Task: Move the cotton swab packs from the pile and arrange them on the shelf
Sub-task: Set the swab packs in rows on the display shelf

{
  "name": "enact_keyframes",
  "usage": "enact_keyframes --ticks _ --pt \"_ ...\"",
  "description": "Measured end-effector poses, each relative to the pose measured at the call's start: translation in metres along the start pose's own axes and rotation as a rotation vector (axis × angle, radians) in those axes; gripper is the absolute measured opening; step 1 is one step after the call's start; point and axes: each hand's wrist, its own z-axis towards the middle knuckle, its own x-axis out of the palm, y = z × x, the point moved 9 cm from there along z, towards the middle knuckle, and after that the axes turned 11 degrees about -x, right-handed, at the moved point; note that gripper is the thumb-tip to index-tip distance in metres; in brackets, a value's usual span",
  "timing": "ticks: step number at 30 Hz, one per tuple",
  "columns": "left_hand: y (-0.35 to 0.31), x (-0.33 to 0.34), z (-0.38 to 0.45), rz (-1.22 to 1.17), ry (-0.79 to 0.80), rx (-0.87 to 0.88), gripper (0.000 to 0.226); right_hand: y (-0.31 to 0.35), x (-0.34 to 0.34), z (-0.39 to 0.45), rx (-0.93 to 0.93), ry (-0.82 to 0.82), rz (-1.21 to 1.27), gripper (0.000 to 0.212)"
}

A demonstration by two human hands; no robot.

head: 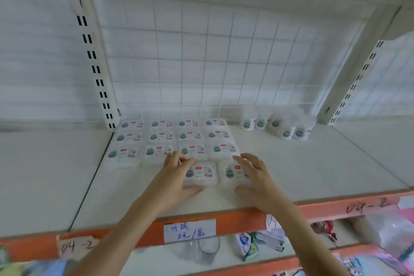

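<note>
1. Rectangular cotton swab packs [171, 138]: clear boxes lying flat, three rows of four, back-left of the shelf [313, 163].
2. Two more packs [201, 173] just in front, right side.
3. Cylindrical tubs [277, 124] clustered back-right.

Flat cotton swab packs [187, 136]: fourteen. Round tubs [249, 123] at back right: about five. Hands [177, 175]: two.

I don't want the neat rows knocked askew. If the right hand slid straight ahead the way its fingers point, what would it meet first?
Probably the flat white cotton swab pack lying under the right hand's fingertips, then the third-row pack behind it. How high the hand hovers is unclear.
</note>
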Motion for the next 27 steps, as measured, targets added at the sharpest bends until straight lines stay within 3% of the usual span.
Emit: enact_keyframes --ticks 5,11,14,27 --pt "0.0 0.005 -0.007 -0.027 -0.068 -0.134 0.071 -0.002 0.006 0.007 -0.2 0.05 0.072 0.077" --pt "0.016 -0.002 -0.009 -0.136 -0.106 -0.295 0.073 -0.012 0.005 0.01 -0.224 0.005 0.207 0.063" --pt "0.017 -0.001 -0.009 -0.135 -0.11 -0.297 0.081 -0.012 0.007 0.011 -0.244 -0.016 0.193 0.055" --pt "0.021 0.003 -0.009 -0.159 -0.158 -0.28 0.069 -0.014 -0.001 0.013 -0.233 -0.122 0.223 0.045"
